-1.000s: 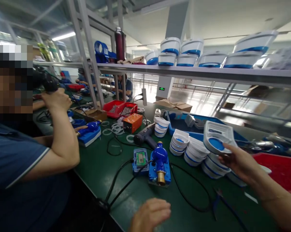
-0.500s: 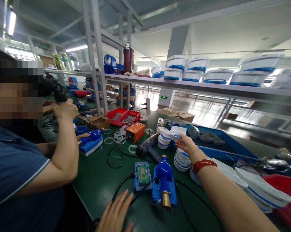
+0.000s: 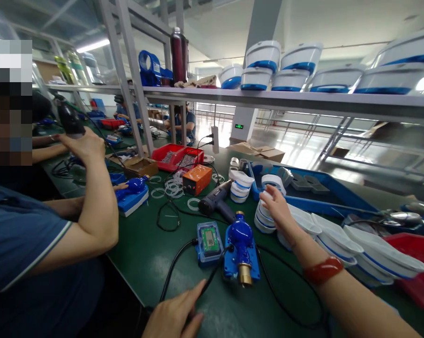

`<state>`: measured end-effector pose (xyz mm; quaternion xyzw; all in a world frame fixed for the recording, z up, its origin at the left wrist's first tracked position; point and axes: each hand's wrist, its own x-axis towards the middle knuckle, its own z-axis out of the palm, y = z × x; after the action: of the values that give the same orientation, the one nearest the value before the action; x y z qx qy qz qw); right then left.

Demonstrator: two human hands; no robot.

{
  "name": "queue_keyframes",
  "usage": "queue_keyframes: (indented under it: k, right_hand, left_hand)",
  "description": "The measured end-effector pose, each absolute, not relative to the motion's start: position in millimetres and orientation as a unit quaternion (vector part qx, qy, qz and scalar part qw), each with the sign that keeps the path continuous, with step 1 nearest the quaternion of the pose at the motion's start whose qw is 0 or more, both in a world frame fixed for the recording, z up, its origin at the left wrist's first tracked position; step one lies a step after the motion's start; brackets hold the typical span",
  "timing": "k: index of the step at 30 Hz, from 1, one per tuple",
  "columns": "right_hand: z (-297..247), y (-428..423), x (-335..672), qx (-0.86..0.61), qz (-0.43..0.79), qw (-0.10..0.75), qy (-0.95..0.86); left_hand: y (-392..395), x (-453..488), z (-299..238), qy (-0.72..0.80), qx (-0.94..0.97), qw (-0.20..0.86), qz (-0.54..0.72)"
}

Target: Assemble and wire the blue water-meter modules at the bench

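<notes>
Head camera, looking down my arms: my right hand (image 3: 280, 209) lies on top of the stack of white-and-blue covers (image 3: 263, 220). Its fingers are spread over the uppermost one, but I cannot tell whether this grip has closed on the cover or only rests there. My left hand (image 3: 173, 317) is released, flat on the near edge of the green worktop (image 3: 145, 253), one finger stretched along the black cable (image 3: 177, 267).

Between the two grips, nearer my right, the blue meter body (image 3: 242, 233) sits in its blue fixture (image 3: 233, 270), brass end toward me. Nothing white is on it; its top is bare. Touching the fixture on the side of my left grip is the small box with the green display (image 3: 208, 238). Just beyond the meter lies the black power screwdriver (image 3: 215, 202), untouched.

To the right of my right grip a long row of overlapping covers (image 3: 356, 249) runs toward the red bin (image 3: 421, 277), and beyond it is the blue tray (image 3: 324, 204). Well to the left of my left grip, a co-worker's hand (image 3: 85, 143) holds a tool upright.
</notes>
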<state>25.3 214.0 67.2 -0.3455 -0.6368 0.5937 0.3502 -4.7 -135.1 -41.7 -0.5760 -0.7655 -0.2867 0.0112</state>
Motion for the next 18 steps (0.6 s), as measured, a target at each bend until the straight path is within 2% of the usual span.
queue_keyframes:
  k: [3,7,9,15,18]
  right_hand:
    - [47,170,71,-0.257,0.576,0.283,-0.723]
    - [15,125,119,-0.138,0.425,0.189,-0.874]
    - [3,112,133,-0.124,0.387,0.163,-0.899]
    - [0,88,179,-0.149,0.432,0.172,-0.872]
    - [4,77,221,-0.188,0.446,0.198,-0.852]
  left_hand:
    - [-132,6,-39,-0.731,-0.615,0.023,-0.296]
    - [-127,24,-31,-0.667,-0.669,0.079,-0.316]
    - [-126,30,-24,-0.637,-0.693,0.108,-0.32]
    - [-120,35,4,-0.517,-0.779,0.188,-0.302]
    - [-110,37,12,-0.458,-0.83,0.181,-0.262]
